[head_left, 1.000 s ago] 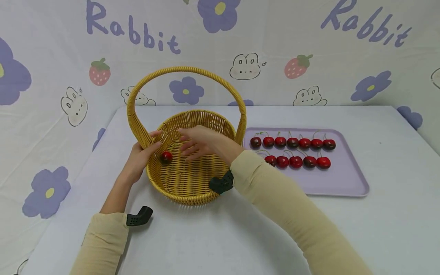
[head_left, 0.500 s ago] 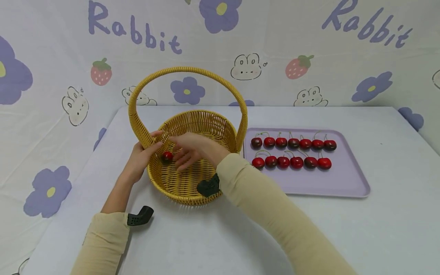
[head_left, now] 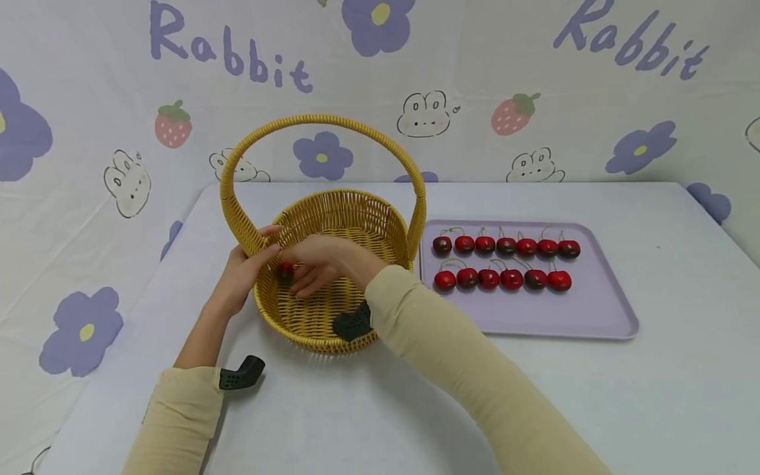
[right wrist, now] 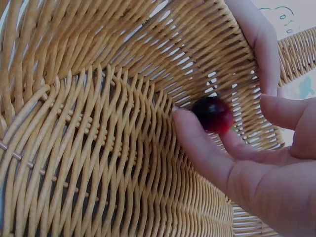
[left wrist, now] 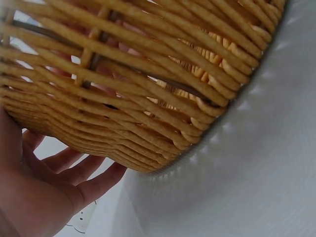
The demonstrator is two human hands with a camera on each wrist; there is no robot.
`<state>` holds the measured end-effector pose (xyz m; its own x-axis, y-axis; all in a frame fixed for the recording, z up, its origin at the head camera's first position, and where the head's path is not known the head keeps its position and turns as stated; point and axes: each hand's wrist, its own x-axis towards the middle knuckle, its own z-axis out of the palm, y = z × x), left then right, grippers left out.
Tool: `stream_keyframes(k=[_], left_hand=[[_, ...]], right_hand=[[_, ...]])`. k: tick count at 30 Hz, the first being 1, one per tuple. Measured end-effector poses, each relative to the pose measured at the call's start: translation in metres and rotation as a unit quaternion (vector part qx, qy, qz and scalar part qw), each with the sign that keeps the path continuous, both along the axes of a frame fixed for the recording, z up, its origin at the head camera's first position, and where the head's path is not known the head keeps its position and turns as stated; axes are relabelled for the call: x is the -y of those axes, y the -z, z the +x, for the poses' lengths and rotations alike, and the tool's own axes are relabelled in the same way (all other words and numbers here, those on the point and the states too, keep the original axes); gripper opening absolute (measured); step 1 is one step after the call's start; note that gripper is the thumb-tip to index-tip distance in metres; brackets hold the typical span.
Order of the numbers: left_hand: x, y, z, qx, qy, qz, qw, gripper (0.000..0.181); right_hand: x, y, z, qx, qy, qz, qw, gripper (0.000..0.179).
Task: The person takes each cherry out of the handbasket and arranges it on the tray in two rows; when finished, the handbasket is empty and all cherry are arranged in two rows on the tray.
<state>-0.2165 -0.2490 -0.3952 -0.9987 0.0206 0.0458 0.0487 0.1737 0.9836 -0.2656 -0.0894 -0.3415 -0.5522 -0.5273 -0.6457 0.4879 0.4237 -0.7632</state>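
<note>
A yellow wicker basket (head_left: 309, 344) with a tall arched handle (head_left: 320, 119) stands on the table. My left hand (head_left: 237, 277) grips its left side near the handle's foot; in the left wrist view its fingers (left wrist: 101, 185) lie along the outer wall. Inside the basket is one dark red cherry (head_left: 285, 272), by the left wall. My right hand (head_left: 320, 258) reaches in from the right, fingers spread around the cherry. In the right wrist view, fingertips are right at the cherry (right wrist: 213, 114), and the thumb (right wrist: 284, 111) stands apart from it.
A lilac tray (head_left: 605, 310) lies right of the basket, bearing two rows of cherries (head_left: 511, 280) with stems. Black wrist devices (head_left: 242, 373) sit at both cuffs. A patterned cloth (head_left: 463, 66) hangs behind the white table (head_left: 332, 422).
My right hand has moved left and lower into the basket, up to the cherry. The front tray row's leftmost cherry has come into view. My left hand stays on the basket.
</note>
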Motion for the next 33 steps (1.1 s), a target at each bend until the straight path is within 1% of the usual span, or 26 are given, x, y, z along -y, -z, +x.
stream_keyframes(k=[6, 10, 14, 18, 23, 30, 33], left_hand=[[0.0, 0.0, 0.0, 0.002, 0.001, 0.006, 1.0, 0.047], [-0.001, 0.001, 0.0, -0.002, 0.001, 0.007, 1.0, 0.047], [0.0, 0.001, 0.0, -0.007, 0.002, 0.008, 0.9999, 0.046], [0.0, 0.001, 0.001, -0.009, -0.001, 0.004, 1.0, 0.046], [0.0, 0.001, 0.001, -0.007, -0.006, 0.002, 1.0, 0.046], [-0.001, 0.0, 0.002, -0.004, -0.006, -0.001, 1.0, 0.047], [-0.002, -0.001, 0.003, -0.005, -0.007, -0.002, 1.0, 0.047]], right_hand=[[0.007, -0.001, 0.003, -0.003, -0.003, -0.001, 1.0, 0.019], [0.008, -0.002, 0.003, -0.01, -0.003, 0.008, 0.9999, 0.014], [0.006, -0.003, 0.003, -0.013, -0.002, 0.01, 0.9999, 0.015], [0.0, -0.006, 0.0, -0.009, 0.004, -0.005, 0.9999, 0.018], [-0.012, -0.01, -0.005, -0.013, 0.015, -0.024, 0.9995, 0.021], [-0.034, -0.017, -0.01, -0.053, -0.004, -0.018, 0.9984, 0.032], [-0.042, -0.02, -0.011, -0.058, -0.004, -0.017, 0.9982, 0.035]])
